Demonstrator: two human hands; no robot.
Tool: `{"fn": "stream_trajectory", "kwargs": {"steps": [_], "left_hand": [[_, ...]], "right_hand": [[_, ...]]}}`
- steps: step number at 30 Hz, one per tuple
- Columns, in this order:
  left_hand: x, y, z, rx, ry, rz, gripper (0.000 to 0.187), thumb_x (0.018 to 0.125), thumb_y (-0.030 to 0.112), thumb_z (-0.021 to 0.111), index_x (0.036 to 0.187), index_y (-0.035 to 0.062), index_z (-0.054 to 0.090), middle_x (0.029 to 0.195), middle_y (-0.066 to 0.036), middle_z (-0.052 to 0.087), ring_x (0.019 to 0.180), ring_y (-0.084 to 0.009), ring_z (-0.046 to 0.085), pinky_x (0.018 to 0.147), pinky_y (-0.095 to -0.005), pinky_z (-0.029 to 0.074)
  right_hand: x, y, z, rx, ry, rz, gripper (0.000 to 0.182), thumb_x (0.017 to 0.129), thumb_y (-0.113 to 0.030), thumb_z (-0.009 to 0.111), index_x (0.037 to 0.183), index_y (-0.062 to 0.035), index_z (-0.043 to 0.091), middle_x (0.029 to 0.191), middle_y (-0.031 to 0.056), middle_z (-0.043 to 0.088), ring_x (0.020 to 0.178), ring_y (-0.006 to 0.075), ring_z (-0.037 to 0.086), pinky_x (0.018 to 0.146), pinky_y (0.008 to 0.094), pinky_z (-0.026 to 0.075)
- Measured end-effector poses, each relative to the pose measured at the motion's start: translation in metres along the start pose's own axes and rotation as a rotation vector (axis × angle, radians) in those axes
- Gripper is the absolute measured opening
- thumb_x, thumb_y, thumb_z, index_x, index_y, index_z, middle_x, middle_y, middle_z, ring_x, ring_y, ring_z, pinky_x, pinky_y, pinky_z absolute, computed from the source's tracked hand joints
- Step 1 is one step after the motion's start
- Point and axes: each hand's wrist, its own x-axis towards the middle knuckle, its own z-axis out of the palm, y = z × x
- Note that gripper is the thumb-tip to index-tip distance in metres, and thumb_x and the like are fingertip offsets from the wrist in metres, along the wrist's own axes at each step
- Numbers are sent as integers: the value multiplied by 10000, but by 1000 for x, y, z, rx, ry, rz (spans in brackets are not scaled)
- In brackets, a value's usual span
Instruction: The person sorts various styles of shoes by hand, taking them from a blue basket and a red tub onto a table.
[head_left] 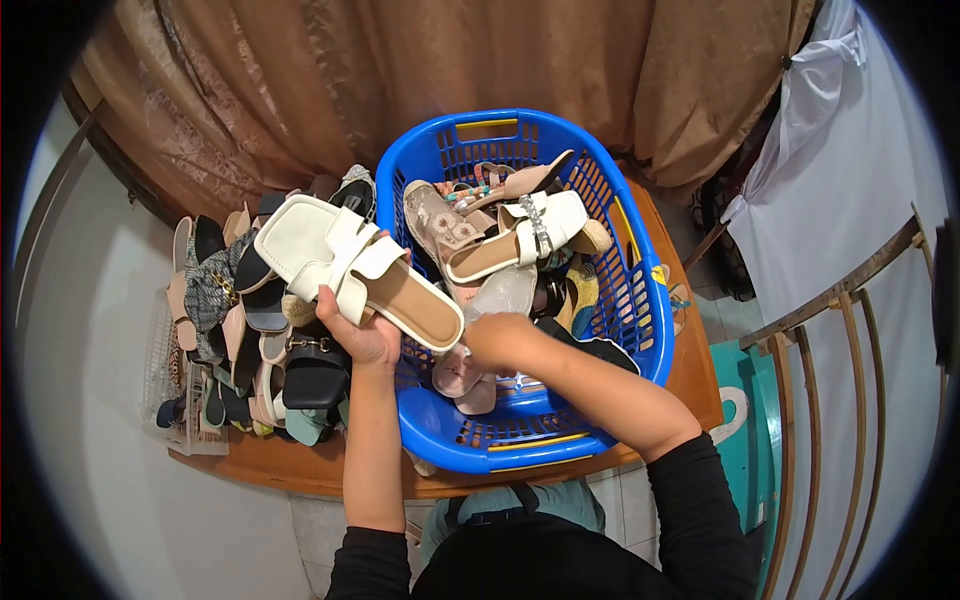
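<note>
The left hand's point(362, 335) fingers grip a white sandal point(402, 300) by its straps, above the basket's point(430, 430) left rim: a firm, sensible hold. The right hand point(505, 343) is by its heel, fingers impossible to make out.

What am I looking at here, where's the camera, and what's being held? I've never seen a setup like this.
It isn't a machine: these are a person's bare hands. The single picture comes from a camera on their head, looking forward and down. The left hand holds at least one white sandal. The right hand is over a blue basket of shoes; its grip is hidden. The basket sits on a brown table, with more shoes heaped beside it.
</note>
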Motion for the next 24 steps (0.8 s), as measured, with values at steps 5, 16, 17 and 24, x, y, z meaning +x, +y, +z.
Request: {"fn": "stream_trajectory", "kwargs": {"steps": [5,16,17,24], "left_hand": [[0,0,-2,-16,-11,-1,771,829,569,424,1317,-23,357,1215,-233,505,1098,-338,527,917,-494,451],[0,-1,-1,-38,-61,-8,755,847,538,413,1330,-37,325,1208,-234,521,1048,-322,554,903,-450,458],[0,-1,-2,-23,-56,-25,771,836,557,423,1334,-25,330,1222,-229,506,1093,-328,529,924,-476,445],[1,0,-4,-41,-30,-38,781,827,574,425,1331,-17,340,1229,-226,495,1129,-336,508,936,-501,437]], "right_hand": [[-3,100,-34,231,467,328,259,734,-282,678,870,-62,678,773,157,667,758,283,659,706,382,521],[29,152,-15,-11,643,378,749,631,-117,738,1268,-382,448,1296,-19,449,1201,362,398,921,568,366],[30,154,-17,-13,644,373,749,631,-117,738,1268,-382,448,1296,-19,449,1201,362,398,921,568,366],[-32,174,-55,205,933,86,239,642,-188,754,870,-129,716,854,79,683,770,263,641,711,369,490]]}}
